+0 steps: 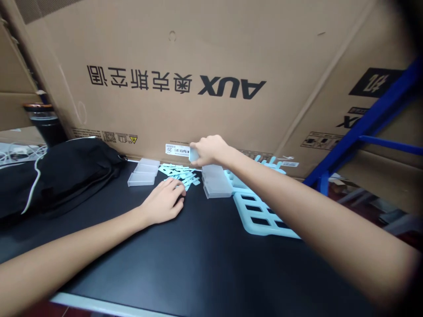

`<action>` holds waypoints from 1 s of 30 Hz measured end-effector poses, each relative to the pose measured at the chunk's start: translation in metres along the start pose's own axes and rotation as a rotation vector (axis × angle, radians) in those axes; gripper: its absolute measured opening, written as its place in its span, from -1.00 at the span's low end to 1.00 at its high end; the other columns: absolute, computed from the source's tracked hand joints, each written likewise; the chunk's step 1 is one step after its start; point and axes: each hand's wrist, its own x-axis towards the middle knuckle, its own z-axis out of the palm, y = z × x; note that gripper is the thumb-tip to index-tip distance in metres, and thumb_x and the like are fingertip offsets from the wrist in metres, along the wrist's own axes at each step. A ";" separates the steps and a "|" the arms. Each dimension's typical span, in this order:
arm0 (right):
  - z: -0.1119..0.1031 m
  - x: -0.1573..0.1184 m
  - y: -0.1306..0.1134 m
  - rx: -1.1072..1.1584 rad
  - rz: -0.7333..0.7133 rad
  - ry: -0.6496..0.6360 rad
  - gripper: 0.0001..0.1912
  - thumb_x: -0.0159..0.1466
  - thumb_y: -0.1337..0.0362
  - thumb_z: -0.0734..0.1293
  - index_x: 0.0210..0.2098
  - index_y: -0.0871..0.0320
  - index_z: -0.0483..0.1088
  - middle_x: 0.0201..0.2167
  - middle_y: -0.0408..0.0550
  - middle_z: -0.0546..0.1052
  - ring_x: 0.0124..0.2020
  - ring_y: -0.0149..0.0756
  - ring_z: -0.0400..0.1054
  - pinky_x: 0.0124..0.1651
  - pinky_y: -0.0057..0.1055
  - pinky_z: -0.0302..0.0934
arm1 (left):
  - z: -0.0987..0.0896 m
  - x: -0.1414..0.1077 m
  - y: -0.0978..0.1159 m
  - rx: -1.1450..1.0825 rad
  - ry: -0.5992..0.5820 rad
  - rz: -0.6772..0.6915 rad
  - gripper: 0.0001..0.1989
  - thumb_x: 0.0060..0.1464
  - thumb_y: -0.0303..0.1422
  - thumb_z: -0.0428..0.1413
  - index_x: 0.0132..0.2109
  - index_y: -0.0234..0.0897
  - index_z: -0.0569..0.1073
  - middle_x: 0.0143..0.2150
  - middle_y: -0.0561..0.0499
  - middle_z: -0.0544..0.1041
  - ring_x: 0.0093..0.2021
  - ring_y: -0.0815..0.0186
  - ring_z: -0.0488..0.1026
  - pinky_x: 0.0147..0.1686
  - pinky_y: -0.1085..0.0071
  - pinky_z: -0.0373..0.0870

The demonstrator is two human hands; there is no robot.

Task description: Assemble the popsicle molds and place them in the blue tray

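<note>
Right hand (210,149) is raised above the table (205,255), pinching a blue piece (193,156); left hand (163,201) lies palm down, fingers loosely spread, by blue strips (176,170)

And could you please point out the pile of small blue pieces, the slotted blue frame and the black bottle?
Pile of small blue pieces (188,178), head view: near its middle.
Slotted blue frame (256,215), head view: a crossbar between openings.
Black bottle (50,131), head view: its dark body.

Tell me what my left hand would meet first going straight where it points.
Your left hand would probably meet the light-blue strips first; it may be touching some, as depth is unclear.
</note>
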 end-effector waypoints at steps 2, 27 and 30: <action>0.001 0.004 -0.001 -0.001 0.004 -0.017 -0.32 0.09 -0.15 0.29 0.05 0.15 0.44 -0.15 0.21 0.57 -0.13 0.11 0.46 -0.26 -0.21 0.22 | 0.001 0.000 -0.001 0.002 -0.001 -0.008 -0.89 0.20 -0.37 -0.01 -0.15 -0.23 0.36 -0.05 -0.09 0.42 0.00 0.11 0.32 0.01 0.15 0.31; 0.052 -0.011 0.073 0.155 -0.123 -0.179 -0.52 0.15 0.00 0.33 -0.07 0.18 0.48 -0.02 0.19 0.46 0.08 0.11 0.25 -0.01 -0.03 0.25 | 0.004 0.002 -0.001 -0.028 -0.026 -0.005 -0.85 0.21 -0.37 -0.03 -0.11 -0.24 0.39 -0.08 -0.10 0.41 0.00 0.12 0.32 0.04 0.14 0.31; 0.059 -0.011 0.073 0.207 -0.152 -0.143 -0.46 0.17 0.08 0.32 0.08 0.21 0.40 0.03 0.16 0.47 0.06 0.00 0.31 0.02 -0.13 0.25 | 0.004 0.003 0.000 -0.029 -0.032 -0.007 -0.85 0.21 -0.38 -0.04 -0.11 -0.24 0.39 -0.09 -0.10 0.41 -0.01 0.12 0.32 0.03 0.14 0.32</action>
